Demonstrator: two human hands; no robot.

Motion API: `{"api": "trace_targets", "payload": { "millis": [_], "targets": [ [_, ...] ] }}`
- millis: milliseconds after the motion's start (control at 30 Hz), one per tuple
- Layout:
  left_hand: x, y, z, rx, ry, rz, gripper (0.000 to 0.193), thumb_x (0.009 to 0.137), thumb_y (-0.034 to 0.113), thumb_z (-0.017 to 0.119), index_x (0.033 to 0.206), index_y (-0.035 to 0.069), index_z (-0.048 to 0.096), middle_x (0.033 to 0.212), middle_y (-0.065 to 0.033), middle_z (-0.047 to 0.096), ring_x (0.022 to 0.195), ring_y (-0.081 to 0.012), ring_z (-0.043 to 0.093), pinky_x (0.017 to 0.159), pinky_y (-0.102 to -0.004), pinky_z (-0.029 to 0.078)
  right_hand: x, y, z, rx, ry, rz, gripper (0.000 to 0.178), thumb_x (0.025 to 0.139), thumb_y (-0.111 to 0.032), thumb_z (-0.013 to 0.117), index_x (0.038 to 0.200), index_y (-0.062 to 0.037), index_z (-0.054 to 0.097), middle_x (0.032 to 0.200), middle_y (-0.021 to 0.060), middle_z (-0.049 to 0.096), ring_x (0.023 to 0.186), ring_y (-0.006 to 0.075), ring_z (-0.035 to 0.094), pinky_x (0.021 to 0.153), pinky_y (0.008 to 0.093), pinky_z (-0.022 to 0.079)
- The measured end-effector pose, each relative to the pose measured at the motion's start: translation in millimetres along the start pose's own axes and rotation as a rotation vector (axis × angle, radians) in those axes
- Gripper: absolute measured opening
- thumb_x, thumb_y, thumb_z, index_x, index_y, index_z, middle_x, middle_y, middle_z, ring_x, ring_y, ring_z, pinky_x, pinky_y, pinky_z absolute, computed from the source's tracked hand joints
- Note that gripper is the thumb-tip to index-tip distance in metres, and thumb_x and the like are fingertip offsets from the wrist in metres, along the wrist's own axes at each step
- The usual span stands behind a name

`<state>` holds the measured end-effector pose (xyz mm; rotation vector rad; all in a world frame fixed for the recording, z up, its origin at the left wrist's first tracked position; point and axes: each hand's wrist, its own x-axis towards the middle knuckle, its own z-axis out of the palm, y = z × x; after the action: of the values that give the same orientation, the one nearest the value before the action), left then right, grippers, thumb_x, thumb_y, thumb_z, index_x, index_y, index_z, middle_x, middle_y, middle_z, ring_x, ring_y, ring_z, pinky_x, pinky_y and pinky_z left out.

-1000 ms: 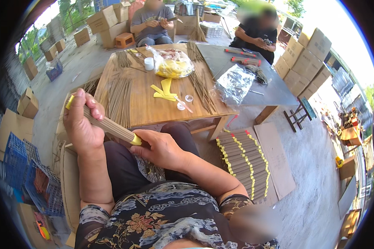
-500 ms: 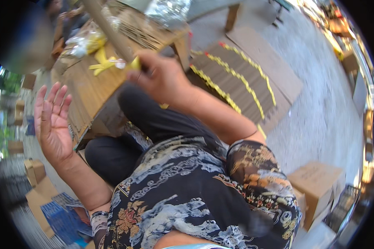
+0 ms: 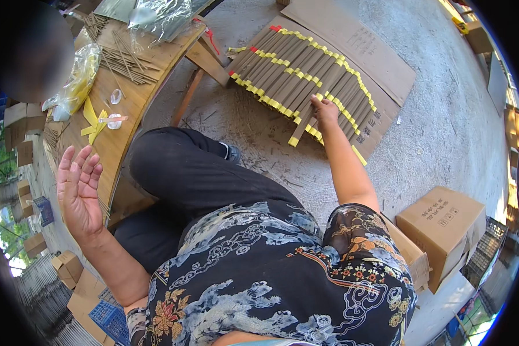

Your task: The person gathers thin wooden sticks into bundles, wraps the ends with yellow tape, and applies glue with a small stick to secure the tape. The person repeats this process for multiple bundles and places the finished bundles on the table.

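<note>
Over the stack on the floor, my right hand (image 3: 325,113) is closed on the upper part of a long, slim brown bundle (image 3: 304,119) with yellow bands. This bundle slants across the near side of the stack, its yellow lower end jutting out. Beneath it lie many similar brown bundles (image 3: 279,72) side by side, banded in yellow, a few with red ends. My left hand (image 3: 79,193) is raised beside the wooden table, palm up, fingers spread and slightly curled, holding nothing. Near it on the tabletop are yellow strips (image 3: 91,122) and a small white roll (image 3: 115,121).
Flattened cardboard (image 3: 352,34) lies under the stack. The wooden table (image 3: 135,106) also bears loose thin brown sticks (image 3: 127,60) and clear plastic bags (image 3: 161,20). A closed carton (image 3: 441,230) stands at my right; a blue crate (image 3: 109,320) is at lower left.
My right hand has moved from above the table to the stack on the right, taking the brown bundle along. The left hand stays raised and open. The view has shifted toward the right.
</note>
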<state>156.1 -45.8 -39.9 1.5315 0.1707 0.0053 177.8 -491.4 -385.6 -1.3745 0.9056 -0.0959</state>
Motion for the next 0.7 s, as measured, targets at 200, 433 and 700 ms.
{"api": "trace_targets", "payload": {
  "millis": [200, 433, 700],
  "targets": [
    [11, -5, -1, 0.020, 0.114, -0.035, 0.040, 0.088, 0.010, 0.048, 0.123, -0.004, 0.035, 0.113, -0.0211, 0.051, 0.094, -0.0222, 0.057, 0.083, -0.0308, 0.048, 85, 23, 6, -0.172, 0.163, 0.028, 0.035, 0.071, -0.024, 0.073, 0.085, 0.0032, 0.057, 0.074, 0.0086, 0.060, 0.061, 0.0148, 0.056, 0.045, 0.0265, 0.044],
    [15, -18, -28, 0.037, 0.237, -0.069, 0.038, 0.088, 0.009, 0.049, 0.122, -0.003, 0.037, 0.110, -0.0199, 0.053, 0.091, -0.0222, 0.058, 0.080, -0.0310, 0.048, 125, 21, 32, -0.320, 0.155, 0.095, 0.033, 0.069, -0.022, 0.072, 0.085, 0.0030, 0.057, 0.073, 0.0099, 0.059, 0.058, 0.0184, 0.055, 0.050, 0.0306, 0.045],
    [13, -25, -41, -0.001, 0.370, -0.068, 0.037, 0.085, 0.013, 0.053, 0.118, 0.000, 0.042, 0.102, -0.0153, 0.057, 0.087, -0.0214, 0.059, 0.076, -0.0301, 0.048, 107, 10, 49, -0.068, 0.135, 0.140, 0.010, 0.072, 0.001, 0.060, 0.079, -0.0014, 0.054, 0.068, 0.0060, 0.055, 0.054, 0.0158, 0.055, 0.048, 0.0263, 0.051]
  ]
}}
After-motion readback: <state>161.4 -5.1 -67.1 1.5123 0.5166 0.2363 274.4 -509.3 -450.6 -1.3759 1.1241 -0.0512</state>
